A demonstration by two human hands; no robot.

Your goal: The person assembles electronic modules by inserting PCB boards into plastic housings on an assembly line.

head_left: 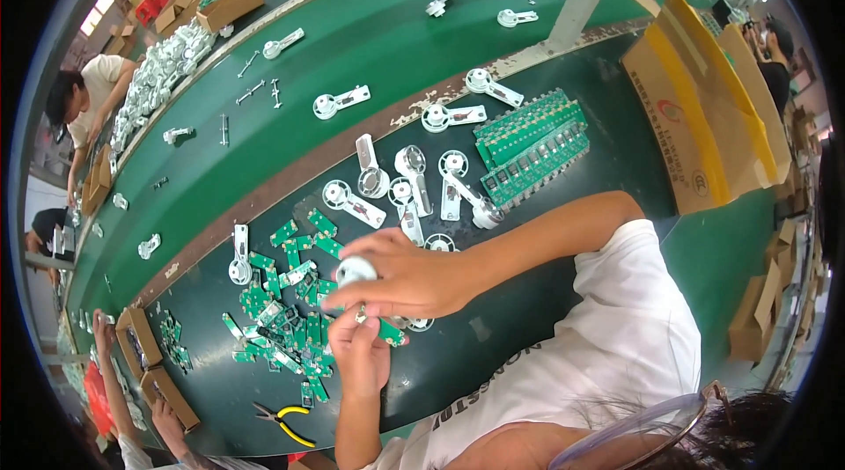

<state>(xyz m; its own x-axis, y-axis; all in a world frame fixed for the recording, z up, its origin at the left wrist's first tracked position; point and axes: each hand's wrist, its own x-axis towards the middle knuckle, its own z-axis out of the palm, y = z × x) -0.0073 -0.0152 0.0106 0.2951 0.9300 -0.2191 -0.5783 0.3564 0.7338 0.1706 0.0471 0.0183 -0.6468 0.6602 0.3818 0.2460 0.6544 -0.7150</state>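
Glasses [642,433] rim the bottom of my feed, and beyond them both hands are working over the bench [202,294]. Right hand [415,281] is curled round a white part [356,270] (blurred, so its details escape me); left hand [359,354], just below, pinches what looks like a green board [393,334] poking out past its fingers. Whether board and part touch, I can't tell. I'd call this a fitting step, and the next move calls for lining the two up squarely, fingertips steady. Loose boards [273,334] lie heaped just left, white housings [361,209] sit farther off, pliers [277,418] nearer me.
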